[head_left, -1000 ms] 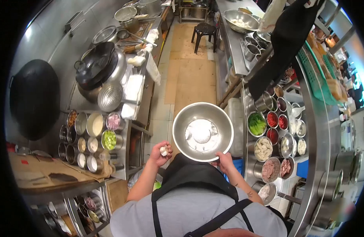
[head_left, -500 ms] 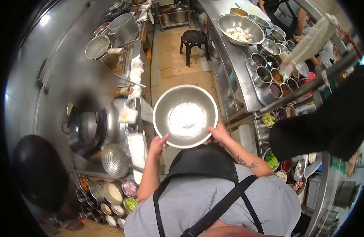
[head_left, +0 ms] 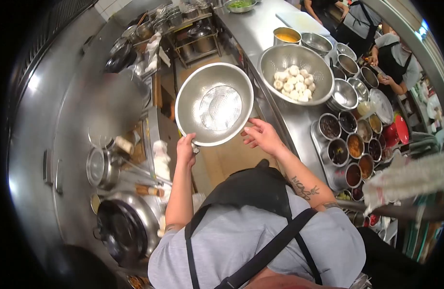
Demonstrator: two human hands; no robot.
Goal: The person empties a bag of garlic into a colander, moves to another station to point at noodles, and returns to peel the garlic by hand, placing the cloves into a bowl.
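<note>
In the head view, a wide metal colander (head_left: 193,86), its bottom dotted with small holes, is held out in front of me, tilted. Nothing lies inside it. My left hand (head_left: 186,148) is closed on its near left rim, thumb on top. At the near right edge, my right hand (head_left: 264,137) has its fingers spread, with the fingertips close to the rim. Further right, a larger colander (head_left: 323,72) with round white mushrooms (head_left: 295,83) stands on the steel counter (head_left: 299,123).
Along the counter are a pot of orange liquid (head_left: 287,36), a white cutting board (head_left: 303,23) and a tray (head_left: 323,164) of ingredient tins. To my left is a stove with a dark wok (head_left: 120,231) and a lidded pot (head_left: 99,168). Co-workers (head_left: 397,62) stand across the counter.
I have moved forward along the aisle, and the mushroom colander is now closer. The held colander is further out and tilted. My right hand has let go of its rim and opened.
</note>
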